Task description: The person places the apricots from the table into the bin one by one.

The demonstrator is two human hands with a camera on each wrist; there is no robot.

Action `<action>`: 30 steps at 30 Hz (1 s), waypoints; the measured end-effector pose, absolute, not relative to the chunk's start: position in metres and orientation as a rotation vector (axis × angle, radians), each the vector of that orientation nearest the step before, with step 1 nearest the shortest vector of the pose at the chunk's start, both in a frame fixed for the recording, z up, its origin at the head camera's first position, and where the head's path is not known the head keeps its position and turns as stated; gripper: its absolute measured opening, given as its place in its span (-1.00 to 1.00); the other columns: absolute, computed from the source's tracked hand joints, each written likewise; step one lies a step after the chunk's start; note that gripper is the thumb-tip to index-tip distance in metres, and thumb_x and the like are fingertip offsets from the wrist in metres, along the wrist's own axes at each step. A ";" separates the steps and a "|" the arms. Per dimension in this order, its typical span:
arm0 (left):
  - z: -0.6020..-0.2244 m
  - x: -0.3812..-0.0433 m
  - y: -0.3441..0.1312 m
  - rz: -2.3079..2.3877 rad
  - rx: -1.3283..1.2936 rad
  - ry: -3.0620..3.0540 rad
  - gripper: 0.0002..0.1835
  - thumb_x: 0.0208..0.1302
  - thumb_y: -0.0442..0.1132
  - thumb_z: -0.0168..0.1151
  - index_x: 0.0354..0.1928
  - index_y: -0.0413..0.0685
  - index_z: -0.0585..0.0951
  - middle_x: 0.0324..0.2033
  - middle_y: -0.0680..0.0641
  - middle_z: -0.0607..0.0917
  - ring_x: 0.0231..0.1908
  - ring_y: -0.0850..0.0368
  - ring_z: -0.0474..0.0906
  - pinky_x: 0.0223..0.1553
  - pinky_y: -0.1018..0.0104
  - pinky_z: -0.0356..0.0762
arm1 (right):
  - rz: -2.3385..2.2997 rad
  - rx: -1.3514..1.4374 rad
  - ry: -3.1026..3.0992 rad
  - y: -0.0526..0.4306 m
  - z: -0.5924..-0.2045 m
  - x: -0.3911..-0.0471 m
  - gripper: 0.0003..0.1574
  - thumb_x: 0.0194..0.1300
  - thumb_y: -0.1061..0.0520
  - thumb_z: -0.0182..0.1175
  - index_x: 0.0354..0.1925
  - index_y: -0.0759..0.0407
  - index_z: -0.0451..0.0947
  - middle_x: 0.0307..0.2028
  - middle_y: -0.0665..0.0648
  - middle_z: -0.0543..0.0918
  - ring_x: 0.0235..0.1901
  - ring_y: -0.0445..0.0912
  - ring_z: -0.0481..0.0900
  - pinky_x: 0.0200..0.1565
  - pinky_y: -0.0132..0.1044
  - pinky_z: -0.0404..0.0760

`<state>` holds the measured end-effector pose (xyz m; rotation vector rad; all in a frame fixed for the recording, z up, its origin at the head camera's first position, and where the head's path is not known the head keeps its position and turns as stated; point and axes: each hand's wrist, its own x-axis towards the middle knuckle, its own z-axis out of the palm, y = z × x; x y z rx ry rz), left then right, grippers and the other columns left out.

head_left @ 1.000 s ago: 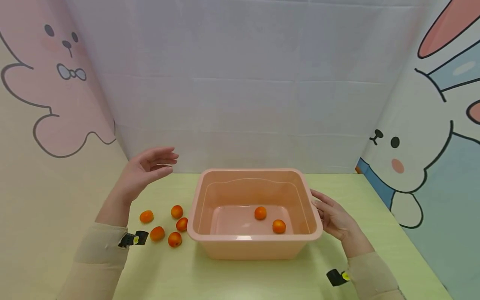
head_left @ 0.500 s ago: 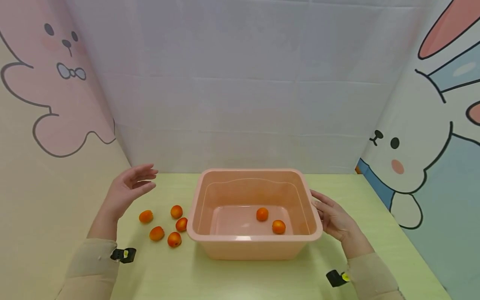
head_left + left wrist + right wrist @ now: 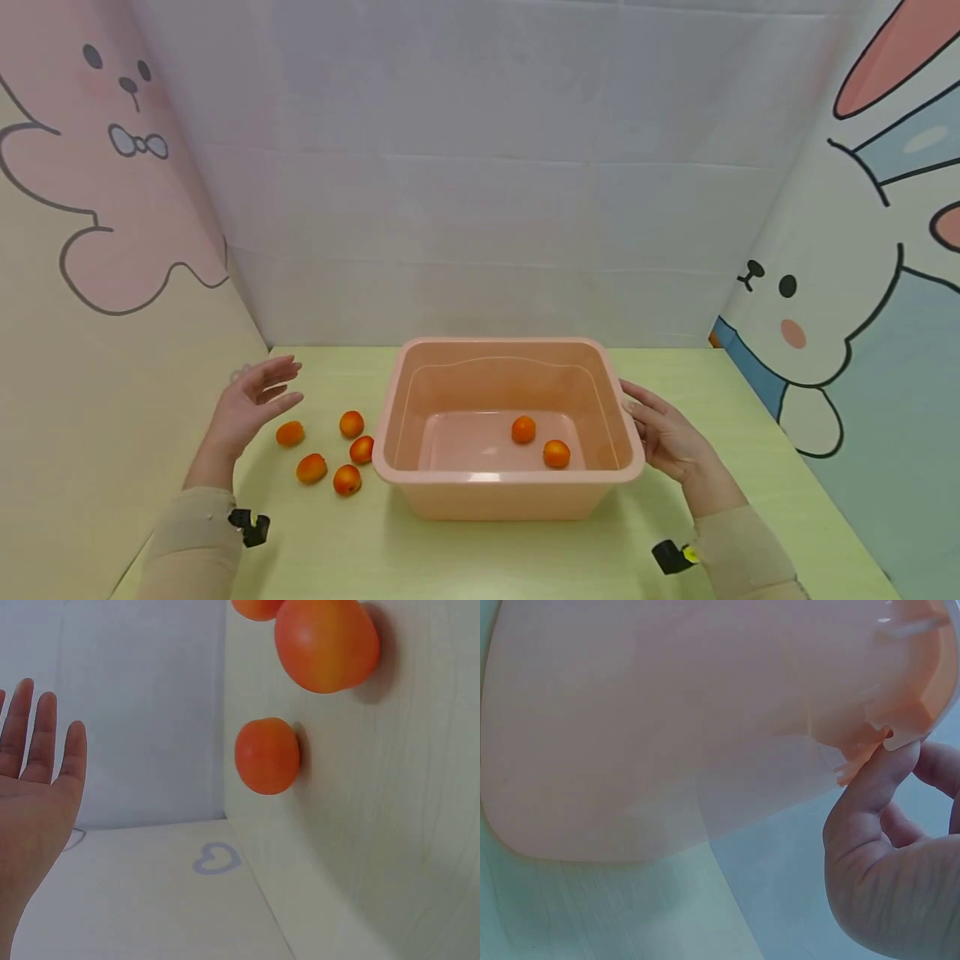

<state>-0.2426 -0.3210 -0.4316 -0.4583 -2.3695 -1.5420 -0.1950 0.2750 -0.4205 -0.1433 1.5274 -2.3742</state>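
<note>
A pink plastic basin stands mid-table, with two smooth orange fruits inside, one farther back and the other nearer the front. Several matching fruits lie on the table to its left. My left hand hovers beside the leftmost fruit, fingers extended, thumb apart and nothing in the grasp. In the left wrist view its palm shows bare. At the basin's right side my right hand holds the rim; the right wrist view has the thumb against the rim's edge.
The light wooden table meets a white cloth backdrop behind the basin. Cartoon-printed side panels rise at the left and right. A black wrist camera sits on each sleeve.
My left hand has moved left and down, from above the basin's left back side toward the loose fruits. One fruit in the basin has shifted slightly. The right hand stays at the rim.
</note>
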 end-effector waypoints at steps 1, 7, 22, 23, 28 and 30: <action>-0.435 -0.243 -0.322 -1.535 -0.444 -2.382 -0.36 0.26 -0.39 0.36 0.36 -0.30 0.38 0.16 -0.10 0.59 0.09 0.35 0.47 0.08 0.61 0.42 | -2.375 -0.150 1.523 0.275 -0.421 -0.195 -0.60 0.58 0.19 -0.06 0.08 -0.18 0.63 -0.11 0.02 0.74 -0.22 -0.15 0.72 -0.19 -0.28 0.71; -0.451 -0.244 -0.330 -1.478 -0.378 -2.466 -0.31 0.25 -0.31 0.40 0.38 -0.29 0.35 0.22 -0.29 0.50 0.12 0.34 0.43 0.09 0.62 0.40 | -2.375 -0.137 1.525 0.275 -0.420 -0.195 -0.60 0.58 0.19 -0.06 0.07 -0.18 0.64 -0.12 0.02 0.74 -0.23 -0.16 0.72 -0.19 -0.28 0.70; -0.485 -0.249 -0.345 -1.451 -0.194 -2.699 -0.26 0.28 -0.22 0.37 0.40 -0.35 0.29 0.32 -0.40 0.36 0.25 -0.28 0.29 0.26 -0.24 0.26 | -2.377 -0.161 1.518 0.275 -0.420 -0.195 -0.59 0.58 0.19 -0.08 0.09 -0.18 0.63 -0.12 0.02 0.74 -0.22 -0.16 0.72 -0.19 -0.29 0.70; -0.486 -0.249 -0.345 -1.459 -0.185 -2.704 -0.26 0.29 -0.23 0.37 0.40 -0.35 0.29 0.32 -0.40 0.36 0.25 -0.28 0.28 0.27 -0.18 0.28 | -2.376 -0.159 1.519 0.275 -0.420 -0.195 -0.59 0.58 0.20 -0.07 0.09 -0.18 0.63 -0.12 0.02 0.73 -0.22 -0.16 0.72 -0.18 -0.28 0.70; -0.495 -0.248 -0.349 -1.481 -0.121 -2.727 -0.23 0.27 -0.18 0.39 0.42 -0.33 0.28 0.33 -0.38 0.36 0.26 -0.24 0.28 0.23 0.11 0.37 | -2.370 -0.128 1.536 0.274 -0.419 -0.196 -0.60 0.57 0.19 -0.06 0.08 -0.19 0.63 -0.12 0.02 0.73 -0.22 -0.16 0.72 -0.18 -0.27 0.70; -0.499 -0.247 -0.351 -1.494 -0.085 -2.734 -0.21 0.26 -0.15 0.40 0.43 -0.31 0.27 0.34 -0.37 0.36 0.27 -0.23 0.28 0.21 0.22 0.39 | -2.368 -0.121 1.540 0.274 -0.419 -0.196 -0.61 0.57 0.19 -0.06 0.07 -0.19 0.63 -0.12 0.02 0.73 -0.22 -0.16 0.72 -0.19 -0.28 0.70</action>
